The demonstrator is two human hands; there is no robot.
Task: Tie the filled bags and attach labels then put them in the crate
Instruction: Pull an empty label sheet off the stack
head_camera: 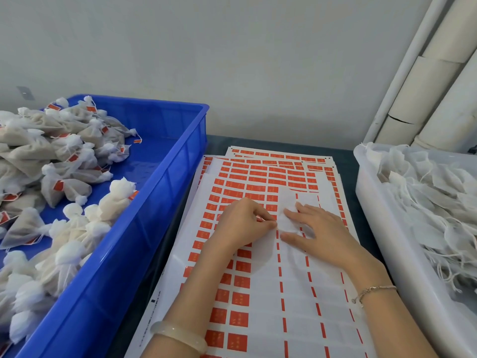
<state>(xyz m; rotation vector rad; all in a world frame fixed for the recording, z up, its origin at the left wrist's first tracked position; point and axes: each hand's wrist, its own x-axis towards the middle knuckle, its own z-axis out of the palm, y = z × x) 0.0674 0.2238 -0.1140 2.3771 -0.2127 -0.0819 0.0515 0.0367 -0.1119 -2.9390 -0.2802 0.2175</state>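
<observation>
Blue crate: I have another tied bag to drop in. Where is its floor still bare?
In the blue crate, bare floor shows at the far right corner, bordered by the far wall, the right wall and the heap of tied bags. A narrow strip runs along the right wall. The left side and near end are piled full.

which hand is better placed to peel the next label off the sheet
Left. The left hand pinches a red label on the label sheet, among the unpeeled rows. The right hand lies flat on the white bag, holding it down.
</observation>
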